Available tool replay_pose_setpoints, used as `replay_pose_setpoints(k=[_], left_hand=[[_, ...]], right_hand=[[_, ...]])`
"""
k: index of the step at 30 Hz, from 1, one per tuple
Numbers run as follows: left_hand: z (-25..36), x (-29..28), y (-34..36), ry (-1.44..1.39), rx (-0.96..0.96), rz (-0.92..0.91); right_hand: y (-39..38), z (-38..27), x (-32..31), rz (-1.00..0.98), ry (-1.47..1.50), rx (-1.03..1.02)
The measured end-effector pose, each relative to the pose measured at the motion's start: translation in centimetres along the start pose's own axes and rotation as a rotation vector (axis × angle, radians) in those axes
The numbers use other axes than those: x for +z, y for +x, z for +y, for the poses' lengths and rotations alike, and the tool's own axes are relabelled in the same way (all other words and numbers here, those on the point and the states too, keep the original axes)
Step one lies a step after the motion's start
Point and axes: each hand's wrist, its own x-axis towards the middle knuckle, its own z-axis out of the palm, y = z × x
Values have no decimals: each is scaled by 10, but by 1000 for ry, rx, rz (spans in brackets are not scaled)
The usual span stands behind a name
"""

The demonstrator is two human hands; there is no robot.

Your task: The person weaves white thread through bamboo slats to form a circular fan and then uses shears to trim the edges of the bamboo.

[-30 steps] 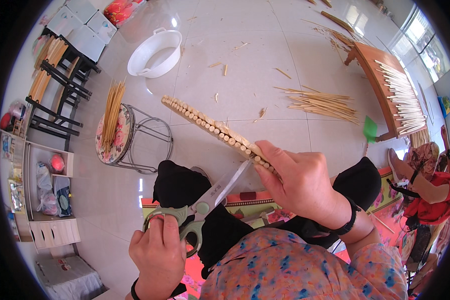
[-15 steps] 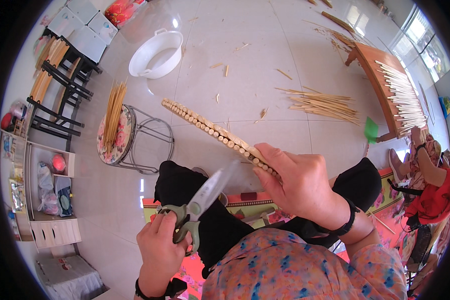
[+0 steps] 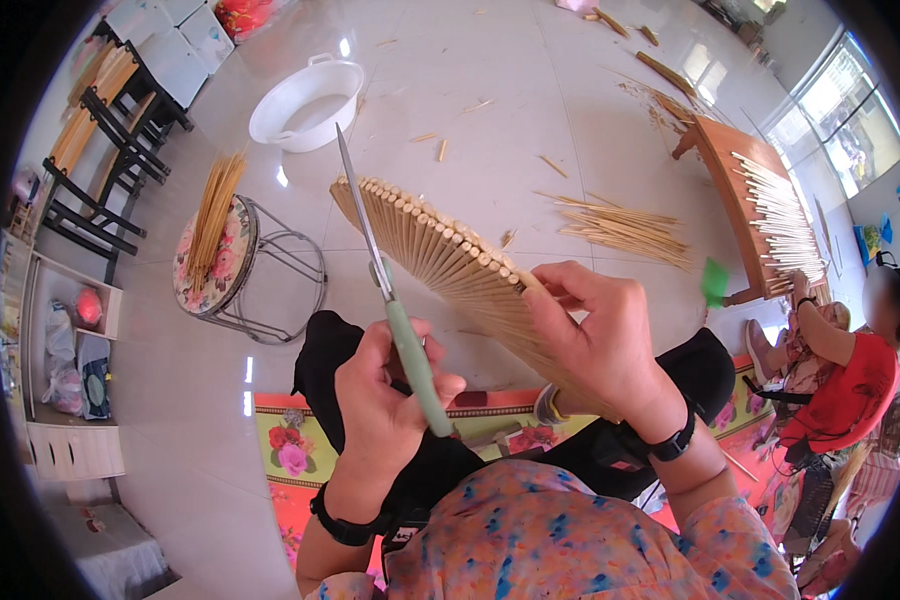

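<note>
My left hand is closed round the green handles of a pair of scissors. Seen nearly edge-on, their long blades point up and away; whether they are apart, I cannot tell. The blades cross in front of the left part of a fan-shaped bundle of straw-coloured sticks. Its round, pale cut ends line the upper edge, and the stick lengths run down toward my right hand. That hand grips the bundle at its right end, thumb on the near side. Whether blade and sticks touch is unclear.
Loose sticks stand on a flowered stool at left; more lie on the floor. A white basin sits beyond. Offcuts litter the tiles. At right, a person in red reaches to a wooden table bearing pale sticks.
My left hand has risen and moved right, turning the scissors upright in front of the bundle. My right hand has tilted the bundle, so the stick lengths now show below the ends.
</note>
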Motion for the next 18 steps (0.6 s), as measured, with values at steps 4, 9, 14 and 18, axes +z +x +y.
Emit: replay_pose_setpoints(k=[4,9,14,18], left_hand=[[0,-11,-2,252,116,17],[-27,-15,-6,673,396,84],[-39,-14,-19,506,212,7],[-34,-20,-19,638,308,-43]], right_hand=[[8,7,-6,36,38,45],[13,12,-14,25,-38,79],[15,11,-17,11,11,160],[12,13,-18,7,33,192]])
